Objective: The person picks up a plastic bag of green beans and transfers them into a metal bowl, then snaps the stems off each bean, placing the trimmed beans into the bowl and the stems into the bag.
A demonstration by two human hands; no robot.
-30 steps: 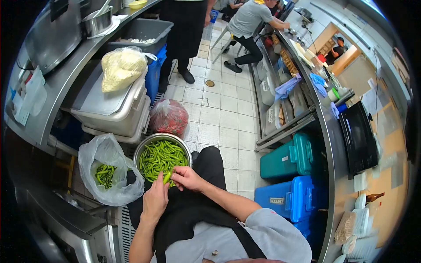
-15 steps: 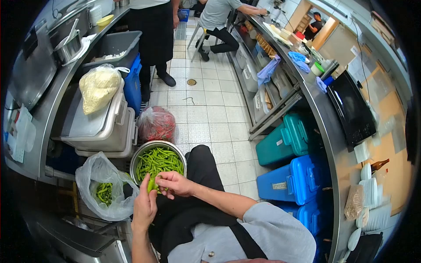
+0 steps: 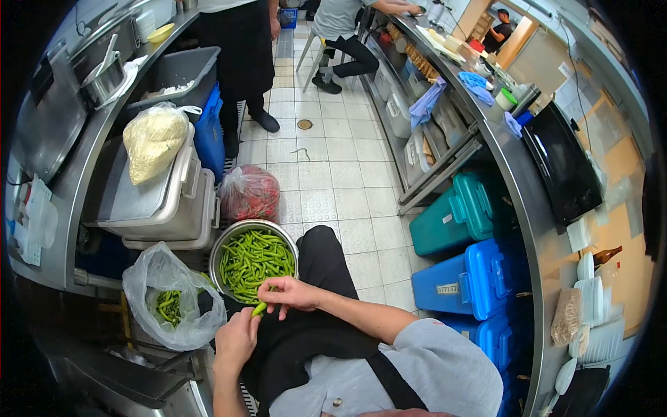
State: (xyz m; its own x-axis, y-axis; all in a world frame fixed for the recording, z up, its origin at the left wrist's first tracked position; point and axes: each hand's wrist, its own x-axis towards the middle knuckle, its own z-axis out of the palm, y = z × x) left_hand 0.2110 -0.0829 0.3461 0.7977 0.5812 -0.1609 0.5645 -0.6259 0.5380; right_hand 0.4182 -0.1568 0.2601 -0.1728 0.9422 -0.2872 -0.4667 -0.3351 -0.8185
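Note:
A single green chili pepper [image 3: 259, 308] sticks up from the closed fingers of my left hand [image 3: 235, 339], over my dark apron. My right hand [image 3: 293, 295] is closed in a pinch at the pepper's upper end, where the stem is too small to make out. Just beyond my hands stands a round metal bowl [image 3: 214, 263] heaped with green chili peppers [image 3: 256, 263]. To the left of the bowl, a clear plastic bag [image 3: 142, 295] gapes at the top, with more green chilies [image 3: 169, 306] inside.
Behind the bowl sits a tied bag of red chilies [image 3: 251, 194]. Stacked pale tubs [image 3: 156, 221] carry a bag of pale food [image 3: 156, 142] at left. Blue bins [image 3: 451, 281] and a teal bin [image 3: 451, 212] line the right counter. Two co-workers are farther ahead.
Both hands have drawn back from the bowl's rim toward my lap, and the right hand has shifted a little to the right. One pepper now shows clearly between them.

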